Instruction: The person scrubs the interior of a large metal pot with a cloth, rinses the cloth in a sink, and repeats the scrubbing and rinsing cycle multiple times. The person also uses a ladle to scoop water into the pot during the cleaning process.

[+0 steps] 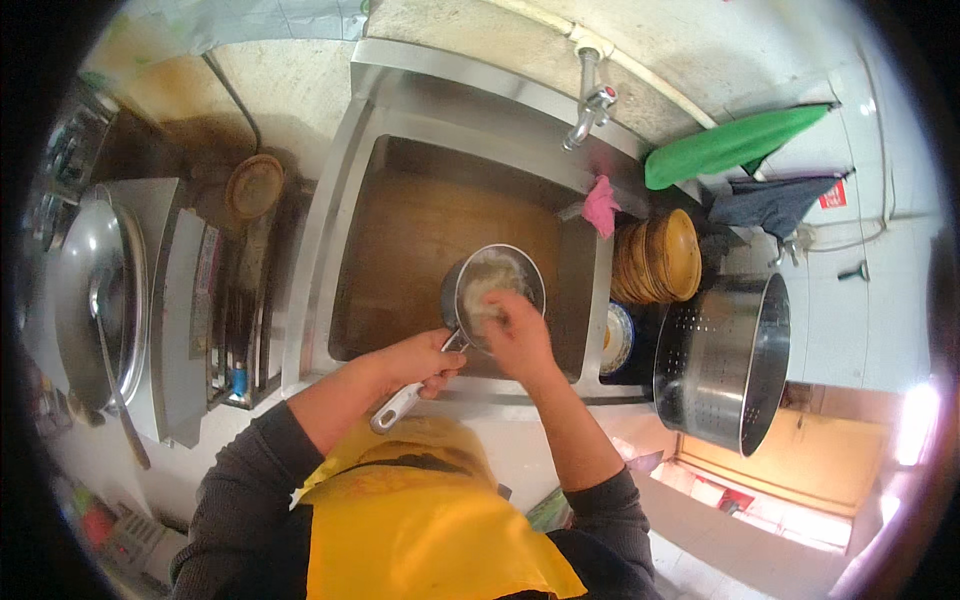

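Note:
A small metal saucepan [450, 296] is tilted over the stainless steel sink [472, 217], with its open top towards the right. My left hand [431, 360] grips its long handle [397, 409] close to the pan. Inside the rim lies something pale and wet [484, 289], too blurred to tell. My right hand [517, 330] reaches into the pan over its right edge, fingers bent and smeared by motion; whether it holds anything is hidden. Brownish water or a brown bottom shows in the sink below.
A metal tap [591, 112] juts over the sink's back edge. A pink cloth [601, 206] hangs at the right rim. Beyond it stand stacked brown bowls [660, 255], a patterned plate [616, 337] and a large perforated steel pot [712, 367]. A wok [97, 300] with a ladle [112, 360] sits far left.

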Action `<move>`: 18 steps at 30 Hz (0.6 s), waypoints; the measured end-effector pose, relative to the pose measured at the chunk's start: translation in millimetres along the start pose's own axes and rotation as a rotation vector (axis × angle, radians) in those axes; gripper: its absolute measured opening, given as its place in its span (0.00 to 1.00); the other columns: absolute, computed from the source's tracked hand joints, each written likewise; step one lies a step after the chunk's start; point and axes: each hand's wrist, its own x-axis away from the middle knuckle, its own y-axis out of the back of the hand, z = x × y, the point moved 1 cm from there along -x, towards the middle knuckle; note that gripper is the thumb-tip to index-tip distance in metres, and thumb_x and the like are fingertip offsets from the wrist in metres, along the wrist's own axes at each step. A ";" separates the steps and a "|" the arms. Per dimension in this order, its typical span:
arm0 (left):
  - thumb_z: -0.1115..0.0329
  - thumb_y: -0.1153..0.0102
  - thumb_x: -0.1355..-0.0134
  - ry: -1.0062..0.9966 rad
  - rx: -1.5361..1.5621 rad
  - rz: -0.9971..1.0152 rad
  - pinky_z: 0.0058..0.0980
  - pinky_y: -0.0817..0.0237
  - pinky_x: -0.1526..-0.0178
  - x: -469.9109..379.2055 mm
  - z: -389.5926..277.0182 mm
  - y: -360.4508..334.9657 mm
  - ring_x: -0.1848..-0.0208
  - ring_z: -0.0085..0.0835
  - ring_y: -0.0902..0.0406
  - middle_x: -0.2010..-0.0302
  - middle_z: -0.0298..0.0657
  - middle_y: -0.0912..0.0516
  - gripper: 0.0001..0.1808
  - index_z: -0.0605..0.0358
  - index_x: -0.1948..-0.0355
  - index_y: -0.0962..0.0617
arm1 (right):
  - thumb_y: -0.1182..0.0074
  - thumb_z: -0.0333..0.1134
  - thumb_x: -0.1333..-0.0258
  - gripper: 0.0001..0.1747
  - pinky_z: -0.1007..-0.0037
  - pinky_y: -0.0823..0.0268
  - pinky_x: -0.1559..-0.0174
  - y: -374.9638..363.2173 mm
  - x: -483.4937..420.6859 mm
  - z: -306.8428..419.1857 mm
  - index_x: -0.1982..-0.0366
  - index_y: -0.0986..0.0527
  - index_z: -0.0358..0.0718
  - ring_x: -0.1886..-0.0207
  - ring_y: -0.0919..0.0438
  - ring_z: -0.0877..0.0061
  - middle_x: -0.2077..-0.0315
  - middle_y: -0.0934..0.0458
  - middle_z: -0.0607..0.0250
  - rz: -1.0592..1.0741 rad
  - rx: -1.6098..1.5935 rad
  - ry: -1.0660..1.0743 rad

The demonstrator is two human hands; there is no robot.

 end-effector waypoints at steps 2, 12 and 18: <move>0.66 0.48 0.30 0.014 -0.044 0.042 0.20 0.44 0.83 -8.0 -11.0 3.1 0.82 0.16 0.39 0.73 0.31 0.32 0.06 0.52 0.58 0.32 | 0.46 0.31 0.47 0.19 0.60 0.31 0.47 3.6 -5.4 2.3 0.50 0.23 0.44 0.49 0.24 0.58 0.51 0.23 0.57 0.113 0.210 0.270; 0.67 0.49 0.32 0.000 -0.194 -0.118 0.26 0.42 0.84 -40.0 -14.3 -9.5 0.85 0.21 0.38 0.77 0.34 0.33 0.08 0.60 0.61 0.31 | 0.44 0.33 0.51 0.08 0.58 0.29 0.49 12.1 -109.3 -13.5 0.66 0.22 0.41 0.53 0.23 0.62 0.62 0.21 0.63 0.530 0.773 0.978; 0.68 0.50 0.31 -0.016 -0.008 -0.177 0.21 0.43 0.82 -39.6 -13.1 -17.2 0.83 0.16 0.40 0.74 0.32 0.33 0.07 0.54 0.56 0.33 | 0.44 0.38 0.47 0.15 0.54 0.28 0.55 50.3 -147.2 -101.6 0.60 0.24 0.37 0.57 0.21 0.50 0.61 0.19 0.50 0.256 0.553 0.162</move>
